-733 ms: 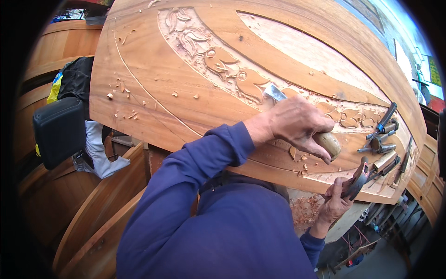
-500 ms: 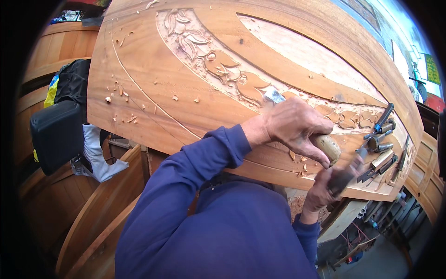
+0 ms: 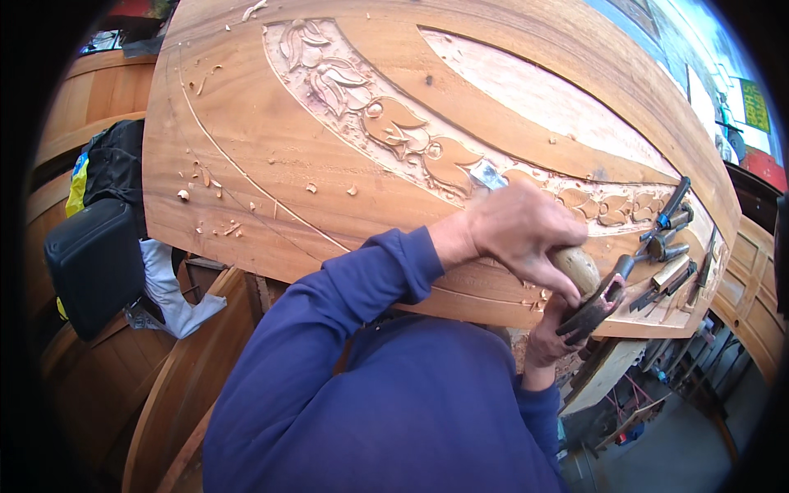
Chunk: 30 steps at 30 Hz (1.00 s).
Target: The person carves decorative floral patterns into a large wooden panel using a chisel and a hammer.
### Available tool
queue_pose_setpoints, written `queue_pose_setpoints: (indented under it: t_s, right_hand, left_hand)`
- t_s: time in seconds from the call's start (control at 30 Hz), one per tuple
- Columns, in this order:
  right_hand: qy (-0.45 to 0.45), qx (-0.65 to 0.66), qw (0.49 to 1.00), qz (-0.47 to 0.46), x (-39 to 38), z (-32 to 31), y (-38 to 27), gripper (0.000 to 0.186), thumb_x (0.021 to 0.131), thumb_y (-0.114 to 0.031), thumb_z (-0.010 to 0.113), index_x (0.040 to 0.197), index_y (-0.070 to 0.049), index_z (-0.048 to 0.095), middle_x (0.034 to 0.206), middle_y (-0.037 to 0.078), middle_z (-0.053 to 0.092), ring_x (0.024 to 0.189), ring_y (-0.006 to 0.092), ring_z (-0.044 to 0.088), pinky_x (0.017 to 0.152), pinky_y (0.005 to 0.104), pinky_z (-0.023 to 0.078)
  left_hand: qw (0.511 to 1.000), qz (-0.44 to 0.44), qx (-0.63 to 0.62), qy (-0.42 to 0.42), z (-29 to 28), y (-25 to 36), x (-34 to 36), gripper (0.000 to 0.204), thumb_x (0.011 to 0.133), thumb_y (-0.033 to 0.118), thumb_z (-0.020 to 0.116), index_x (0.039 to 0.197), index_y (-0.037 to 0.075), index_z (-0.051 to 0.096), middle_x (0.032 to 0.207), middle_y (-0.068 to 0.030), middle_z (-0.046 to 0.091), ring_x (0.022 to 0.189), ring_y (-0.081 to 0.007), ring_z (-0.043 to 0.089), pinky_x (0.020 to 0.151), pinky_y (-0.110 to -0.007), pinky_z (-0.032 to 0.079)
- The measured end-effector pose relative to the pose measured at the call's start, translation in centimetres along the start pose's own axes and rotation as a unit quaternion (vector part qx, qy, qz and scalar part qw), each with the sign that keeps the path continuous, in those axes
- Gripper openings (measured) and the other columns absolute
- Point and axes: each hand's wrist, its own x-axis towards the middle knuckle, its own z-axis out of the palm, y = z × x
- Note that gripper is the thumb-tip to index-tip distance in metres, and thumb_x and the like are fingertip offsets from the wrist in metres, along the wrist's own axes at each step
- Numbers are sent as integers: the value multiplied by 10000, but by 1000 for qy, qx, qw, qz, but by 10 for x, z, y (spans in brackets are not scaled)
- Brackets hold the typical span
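My left hand (image 3: 526, 230) is closed around a chisel. Its bright metal blade (image 3: 486, 174) points away to the left, over the carved leaf-and-flower band (image 3: 393, 130) of a wooden panel (image 3: 238, 107). From the near side of the fist sticks out the rounded wooden handle (image 3: 577, 269). My right hand (image 3: 549, 335), partly hidden, grips a dark, worn mallet (image 3: 593, 311). The mallet lies against or very close to the handle's end; whether they touch I cannot tell. The chisel's cutting edge is hard to make out.
Several carving tools (image 3: 670, 246) lie at the panel's right end. Wood shavings (image 3: 212, 182) are scattered over the panel. At the left stand a black case (image 3: 94, 267), a white cloth (image 3: 168, 283) and a dark bag (image 3: 123, 164). A curved wooden piece (image 3: 185, 370) leans below.
The mallet has come left, up to the end of the chisel handle, with my right hand. My left hand keeps its hold on the chisel. The whole view has shifted slightly.
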Motion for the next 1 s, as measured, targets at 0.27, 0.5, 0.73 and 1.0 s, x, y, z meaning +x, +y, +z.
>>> queue_pose_setpoints:
  t_s: [0.27, 0.5, 0.73, 1.0]
  right_hand:
    - [-11, 25, 1000, -13, 16, -5, -43, 562, 1013, -213, 623, 1441, 56, 378, 1344, 228, 529, 1185, 321, 562, 990, 483, 474]
    - [0, 232, 949, 212, 24, -19, -57, 503, 971, -114, 654, 1380, 45, 408, 881, 53, 545, 594, 93, 456, 525, 236, 345]
    - [12, 79, 996, 38, 28, -15, -54, 529, 992, -140, 624, 1431, 35, 387, 1186, 183, 520, 979, 262, 552, 857, 390, 454]
    - [-6, -39, 998, -47, 23, -19, -62, 398, 1014, -333, 623, 1176, 21, 540, 1045, 126, 578, 1045, 251, 564, 809, 446, 475]
  left_hand:
    - [998, 45, -37, 16, -16, -1, -5, 630, 698, 662, 839, 668, 122, 517, 595, -59, 537, 531, -300, 591, 460, -390, 413]
    - [998, -15, 15, 56, -2, -1, 6, 662, 697, 694, 827, 661, 109, 518, 583, -72, 558, 506, -286, 586, 448, -397, 410]
    - [996, 18, -73, 54, -15, 0, -7, 652, 678, 657, 855, 665, 101, 516, 601, -82, 534, 540, -313, 579, 472, -396, 412]
    - [992, 48, -117, -5, -28, 0, -18, 652, 630, 611, 899, 687, 80, 524, 633, -82, 504, 563, -296, 577, 485, -375, 420]
